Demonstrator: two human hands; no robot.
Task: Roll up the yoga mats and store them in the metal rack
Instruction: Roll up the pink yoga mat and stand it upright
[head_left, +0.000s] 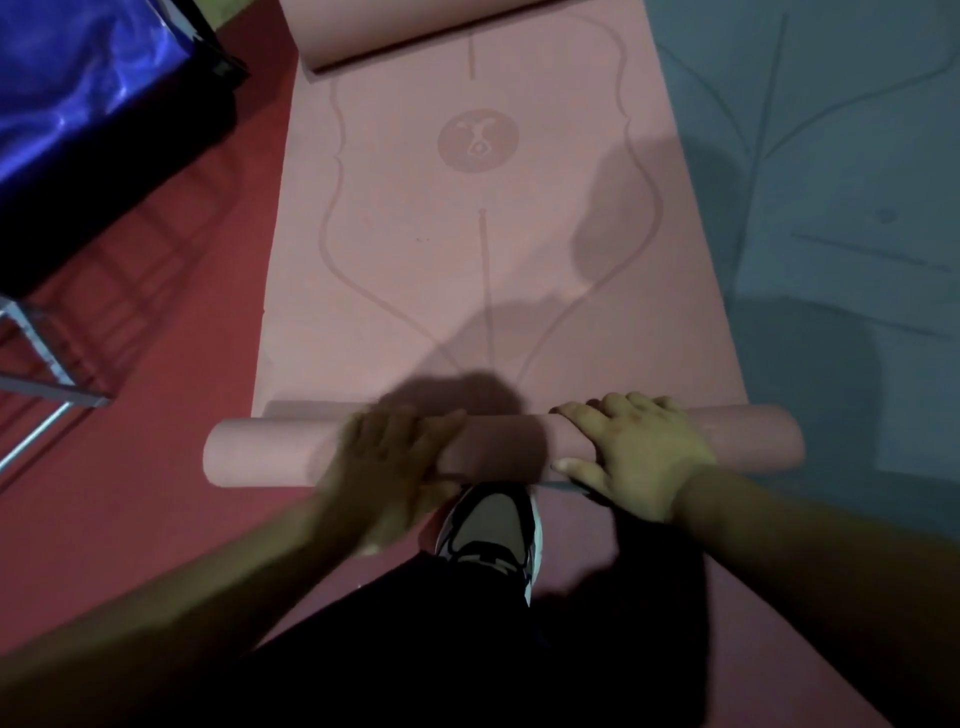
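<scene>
A pink yoga mat (467, 249) lies flat on the floor and stretches away from me, printed with curved lines and a round logo. Its near end is wound into a roll (498, 447) that lies crosswise in front of me. My left hand (395, 462), blurred, lies flat on top of the roll left of its middle. My right hand (634, 457) presses on the roll right of the middle, fingers spread over the top and thumb on the near side. The mat's far end (415, 31) curls up at the top of the view.
A grey-blue mat (841, 218) lies flat to the right, alongside the pink one. A metal frame (47, 395) stands at the left on the red floor (171, 322). A shiny blue padded block (78, 98) fills the top left. My shoe (493, 530) is just behind the roll.
</scene>
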